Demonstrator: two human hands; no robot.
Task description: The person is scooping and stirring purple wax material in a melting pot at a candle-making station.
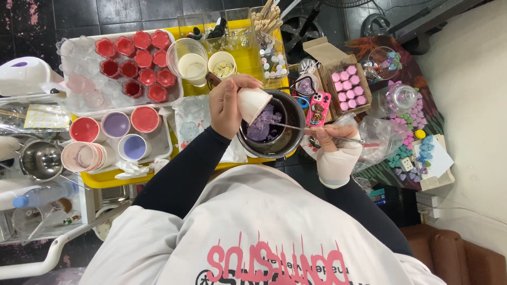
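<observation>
My left hand grips a white paper cup and tips it over a dark metal bowl that sits at the front edge of a yellow tray. Purple material lies in the bowl under the cup's mouth. My right hand, wrapped in a white glove, holds a thin metal stirring tool by its handle. The tool's tip reaches into the purple material.
A clear mould tray with several red-filled cups stands at the back left. Cups of red and purple liquid are nearer. A cardboard box of pink pieces, a pink-cased phone and a plastic bag lie right. A steel bowl sits far left.
</observation>
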